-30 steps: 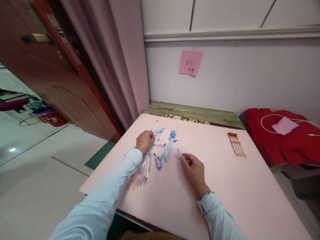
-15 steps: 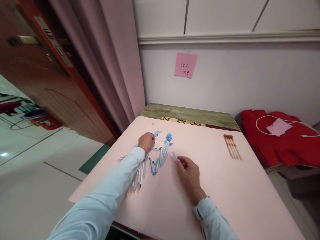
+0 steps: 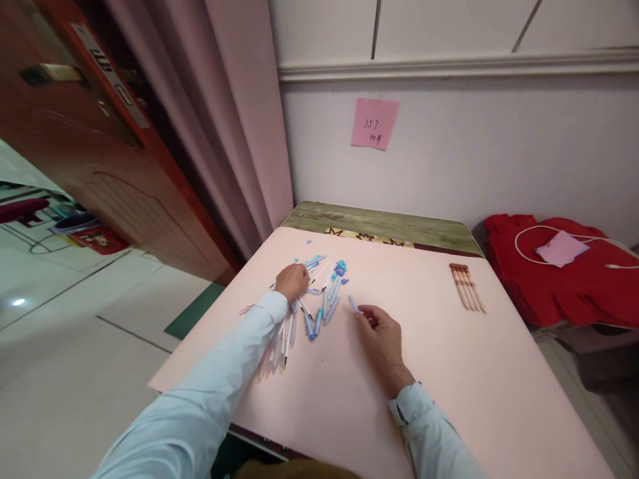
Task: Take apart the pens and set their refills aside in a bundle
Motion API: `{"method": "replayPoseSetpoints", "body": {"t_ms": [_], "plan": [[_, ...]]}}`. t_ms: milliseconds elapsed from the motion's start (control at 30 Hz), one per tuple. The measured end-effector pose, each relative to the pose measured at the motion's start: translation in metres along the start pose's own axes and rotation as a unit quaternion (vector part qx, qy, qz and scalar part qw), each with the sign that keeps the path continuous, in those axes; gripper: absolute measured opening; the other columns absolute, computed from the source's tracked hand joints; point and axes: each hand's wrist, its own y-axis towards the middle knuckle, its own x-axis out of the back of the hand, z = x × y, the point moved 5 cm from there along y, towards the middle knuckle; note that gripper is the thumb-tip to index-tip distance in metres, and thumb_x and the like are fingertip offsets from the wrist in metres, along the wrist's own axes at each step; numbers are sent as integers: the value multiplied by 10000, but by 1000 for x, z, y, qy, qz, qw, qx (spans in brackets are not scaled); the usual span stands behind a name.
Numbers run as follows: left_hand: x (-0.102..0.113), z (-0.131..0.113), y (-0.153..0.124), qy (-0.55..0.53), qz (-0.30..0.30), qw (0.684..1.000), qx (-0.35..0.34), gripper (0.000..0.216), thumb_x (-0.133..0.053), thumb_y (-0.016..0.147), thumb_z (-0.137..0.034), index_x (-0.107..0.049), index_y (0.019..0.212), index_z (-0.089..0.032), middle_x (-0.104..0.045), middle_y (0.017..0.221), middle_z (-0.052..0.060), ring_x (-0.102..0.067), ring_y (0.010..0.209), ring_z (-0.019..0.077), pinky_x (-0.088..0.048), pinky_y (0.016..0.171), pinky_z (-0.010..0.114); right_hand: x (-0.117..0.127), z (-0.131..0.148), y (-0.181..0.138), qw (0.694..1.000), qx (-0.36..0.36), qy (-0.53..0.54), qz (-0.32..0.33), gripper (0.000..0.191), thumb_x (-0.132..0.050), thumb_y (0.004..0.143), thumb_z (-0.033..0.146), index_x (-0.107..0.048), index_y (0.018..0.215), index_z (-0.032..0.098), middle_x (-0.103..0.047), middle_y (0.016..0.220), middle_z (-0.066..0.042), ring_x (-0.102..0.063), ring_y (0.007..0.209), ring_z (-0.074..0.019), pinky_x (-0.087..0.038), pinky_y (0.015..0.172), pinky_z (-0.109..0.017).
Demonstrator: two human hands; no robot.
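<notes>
My right hand (image 3: 382, 332) pinches a slim lavender pen part (image 3: 353, 304), perhaps a cap or barrel, just right of a loose heap of pen pieces. Over the heap's left side is my left hand (image 3: 293, 283), its fingers curled down and hidden behind its back, so what it grips does not show. Blue and pale pen caps (image 3: 331, 310) lie between the two hands. White refills (image 3: 288, 342) with dark tips and clear barrels (image 3: 272, 356) fan out below my left wrist. Small bright blue plugs (image 3: 340, 268) sit clustered behind the caps.
Several beige pens with brown ends (image 3: 467, 288) lie in a row on the right of the pink-covered table (image 3: 449, 392). A red cloth (image 3: 519, 286) with a white cable is beyond the right edge. A curtain (image 3: 244, 120) and brown door (image 3: 144, 193) stand left.
The view has shifted slightly, moving the whole scene a little. My left hand stays over the heap, and my right hand still holds the lavender pen part.
</notes>
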Motion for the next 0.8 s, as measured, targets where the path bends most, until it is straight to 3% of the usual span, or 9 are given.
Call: {"method": "replayPoseSetpoints", "body": {"t_ms": [167, 300, 400, 533, 667, 800], "plan": [[24, 3, -5, -44, -44, 998, 8, 175, -495, 840, -228, -663, 845, -183, -713, 941, 88, -631, 871, 208, -446, 755, 293, 0, 1, -1, 1000, 17, -16, 4, 324, -600, 816, 432, -737, 994, 199, -715, 791, -42, -617, 636, -163, -507, 625, -273], [36, -13, -45, -92, -68, 993, -14, 163, -458, 873, -228, -616, 893, -194, -694, 877, 35, -622, 812, 166, -442, 726, 265, 1, 3, 0, 1000, 15, -18, 9, 320, -599, 823, 427, -735, 1002, 199, -703, 774, -31, -603, 622, -154, -494, 610, -264], [19, -43, -100, -193, -63, 976, -82, 121, -456, 894, -210, -575, 877, -209, -665, 787, 5, -607, 725, 153, -434, 668, 262, 2, 2, 1, 1000, 12, -4, 3, 340, -600, 826, 439, -731, 1017, 191, -697, 756, -28, -598, 617, -152, -485, 603, -262], [-25, -77, -152, -125, -10, 980, -155, 98, -496, 908, -187, -563, 965, -229, -676, 926, 40, -624, 848, 187, -449, 712, 295, 2, -1, 0, 1000, 11, 10, -1, 357, -607, 823, 452, -725, 1022, 179, -699, 758, -33, -601, 628, -156, -484, 609, -264], [-50, -86, -156, 21, -16, 979, -202, 162, -436, 932, -135, -577, 935, -213, -651, 948, 82, -599, 922, 226, -458, 723, 337, 3, -2, -1, 1000, 18, 11, -3, 361, -612, 819, 463, -729, 1001, 174, -698, 748, -41, -604, 636, -168, -491, 614, -272], [-55, -86, -149, 55, -37, 972, -225, 186, -425, 941, -127, -596, 921, -196, -633, 934, 94, -586, 917, 233, -462, 727, 350, 3, 0, -3, 999, 30, -10, -3, 347, -608, 816, 460, -733, 984, 184, -711, 771, -48, -617, 649, -177, -505, 636, -286]]}}
